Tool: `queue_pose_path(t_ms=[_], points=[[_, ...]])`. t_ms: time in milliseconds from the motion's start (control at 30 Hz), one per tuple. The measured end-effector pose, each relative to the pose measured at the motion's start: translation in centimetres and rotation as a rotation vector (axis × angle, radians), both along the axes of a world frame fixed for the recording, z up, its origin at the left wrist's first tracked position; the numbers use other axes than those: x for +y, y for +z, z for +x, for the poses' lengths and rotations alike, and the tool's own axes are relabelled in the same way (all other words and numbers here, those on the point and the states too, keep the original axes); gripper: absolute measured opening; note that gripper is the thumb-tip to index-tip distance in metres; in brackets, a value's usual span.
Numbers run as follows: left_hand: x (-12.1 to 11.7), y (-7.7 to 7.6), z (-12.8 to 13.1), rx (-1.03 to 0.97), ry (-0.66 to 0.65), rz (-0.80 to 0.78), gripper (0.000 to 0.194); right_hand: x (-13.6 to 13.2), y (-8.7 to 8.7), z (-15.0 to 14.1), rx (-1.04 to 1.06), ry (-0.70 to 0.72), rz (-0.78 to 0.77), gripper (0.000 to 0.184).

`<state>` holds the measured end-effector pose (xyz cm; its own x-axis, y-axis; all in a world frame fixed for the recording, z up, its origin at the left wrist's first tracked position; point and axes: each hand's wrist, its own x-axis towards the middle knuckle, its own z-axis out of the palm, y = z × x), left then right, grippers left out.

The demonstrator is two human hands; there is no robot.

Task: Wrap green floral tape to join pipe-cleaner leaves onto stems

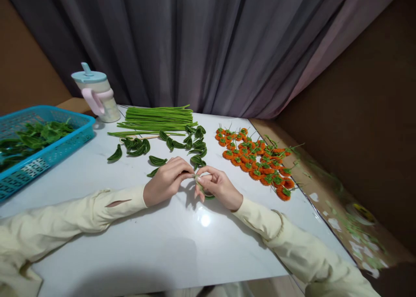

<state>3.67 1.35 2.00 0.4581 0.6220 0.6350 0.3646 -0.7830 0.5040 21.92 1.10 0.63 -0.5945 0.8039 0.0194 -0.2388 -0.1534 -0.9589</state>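
Note:
My left hand and my right hand meet over the middle of the white table. Both are closed in a pinch on one green pipe cleaner piece, which bends into a small loop below my right fingers. Just beyond my hands lie several folded green pipe-cleaner leaves. Behind them sits a bundle of straight green pipe cleaners. To the right lies a heap of orange pipe-cleaner fruits with green tops.
A blue plastic basket with green leaves stands at the left edge. A lidded cup with a pink handle stands at the back left. A grey curtain hangs behind. Brown card with green scraps lies beyond the table's right edge.

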Motion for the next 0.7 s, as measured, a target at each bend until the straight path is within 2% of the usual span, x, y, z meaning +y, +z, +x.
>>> queue_pose_path(t_ms=[100,300,400,533,700], points=[[-0.2,0.3,0.1,-0.01,0.011,-0.135,0.013,-0.1,0.2,0.1,-0.029,-0.013,0.022,0.022],[-0.4,1.1,0.2,0.002,0.038,-0.512,0.014,-0.3,0.0,0.2,-0.052,-0.023,0.104,0.022],[-0.4,1.4,0.3,0.024,0.04,-0.594,0.015,-0.4,-0.1,0.2,-0.102,-0.051,0.184,0.02],[-0.4,1.6,0.3,0.049,0.039,-0.626,0.015,-0.7,-0.1,0.3,-0.253,-0.123,0.414,0.015],[-0.4,2.1,0.2,0.067,0.011,-0.656,0.014,-1.0,-0.6,0.7,-0.454,-0.242,0.882,0.007]])
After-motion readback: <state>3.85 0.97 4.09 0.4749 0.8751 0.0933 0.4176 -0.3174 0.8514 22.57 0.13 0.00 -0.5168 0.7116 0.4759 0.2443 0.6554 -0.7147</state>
